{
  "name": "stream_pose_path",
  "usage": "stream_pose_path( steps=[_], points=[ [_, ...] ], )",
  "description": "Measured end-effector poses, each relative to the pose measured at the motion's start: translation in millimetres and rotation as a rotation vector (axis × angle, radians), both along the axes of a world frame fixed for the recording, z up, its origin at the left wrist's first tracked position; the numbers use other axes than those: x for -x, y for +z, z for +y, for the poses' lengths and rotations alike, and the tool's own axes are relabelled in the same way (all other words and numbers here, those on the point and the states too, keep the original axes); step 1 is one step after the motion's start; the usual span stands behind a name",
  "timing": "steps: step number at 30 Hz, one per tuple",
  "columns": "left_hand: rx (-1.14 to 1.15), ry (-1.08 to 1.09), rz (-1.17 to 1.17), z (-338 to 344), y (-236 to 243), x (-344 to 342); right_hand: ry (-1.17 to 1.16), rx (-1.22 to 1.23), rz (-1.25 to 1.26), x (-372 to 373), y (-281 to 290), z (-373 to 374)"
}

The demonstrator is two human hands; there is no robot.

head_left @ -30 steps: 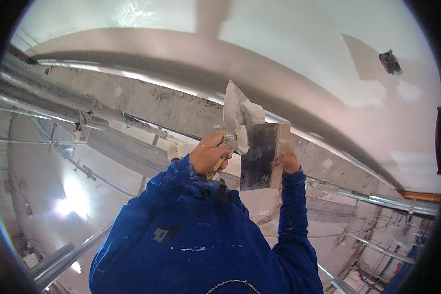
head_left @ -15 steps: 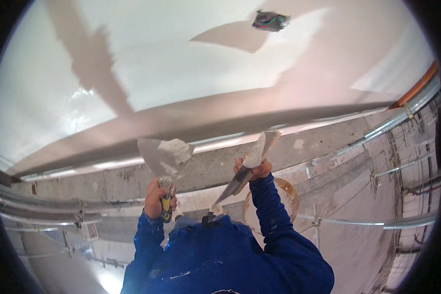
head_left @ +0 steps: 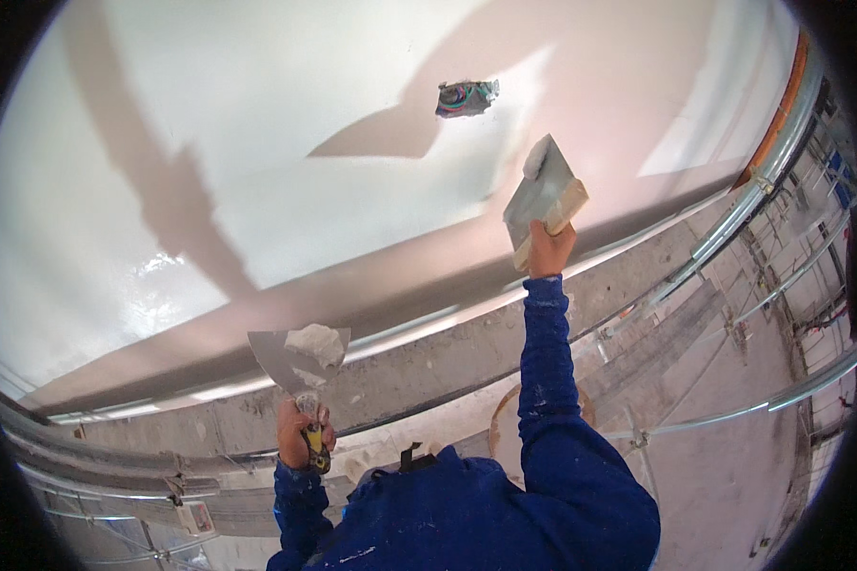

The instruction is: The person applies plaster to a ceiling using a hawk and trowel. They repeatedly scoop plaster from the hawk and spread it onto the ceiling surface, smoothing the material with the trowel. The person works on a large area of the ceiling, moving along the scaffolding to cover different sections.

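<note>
My left hand (head_left: pixel 293 436) is closed round the yellow and black handle of a broad putty knife (head_left: pixel 272 354). A lump of white plaster (head_left: pixel 318 344) sits on its flared blade. Stretched out ahead, my right hand (head_left: pixel 550 251) grips a plastering trowel (head_left: pixel 541 202) by its pale wooden handle. More white plaster (head_left: pixel 537 157) clings to the far end of the trowel's blade. That blade is up by the smooth white wall (head_left: pixel 352 219); whether it touches the surface I cannot tell. Beyond it, to the left, a rough hole with coloured wires (head_left: pixel 467 98) opens in the wall.
A bare concrete ledge (head_left: pixel 400 385) runs along the wall's foot. Metal scaffold tubes (head_left: pixel 709 249) curve along the right, with more tubes at the lower left. Partly behind my right arm is a round bucket (head_left: pixel 503 433). Shadows fall across the wall.
My right hand has swung the trowel from near my chest up and forward to the wall, and its blade has turned. The left hand with the putty knife sits slightly lower in view.
</note>
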State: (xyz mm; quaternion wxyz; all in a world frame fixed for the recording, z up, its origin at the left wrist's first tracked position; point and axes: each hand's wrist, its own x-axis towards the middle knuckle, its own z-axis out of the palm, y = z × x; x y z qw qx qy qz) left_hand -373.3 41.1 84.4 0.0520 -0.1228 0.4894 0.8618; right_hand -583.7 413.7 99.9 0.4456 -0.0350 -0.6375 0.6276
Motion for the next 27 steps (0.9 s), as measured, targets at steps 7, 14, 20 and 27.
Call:
stream_pose_path(
  steps=[7,14,20,27],
  points=[
    [-0.071,-0.02,-0.077,-14.3,-11.6,-1.9,-0.312,-0.342,-0.017,45.3,29.3,-12.6],
    [-0.082,-0.011,-0.127,-29.7,-1.0,-6.7,-0.328,-0.383,0.063,73.0,33.7,-39.4],
    [-0.089,-0.16,-0.198,-84.6,-12.1,-3.5,-0.346,-0.403,0.075,75.6,33.8,-80.6],
    [-0.122,-0.232,-0.129,-151.0,-7.1,-9.1,-0.384,-0.383,0.032,64.5,37.5,-172.5]
  ],
)
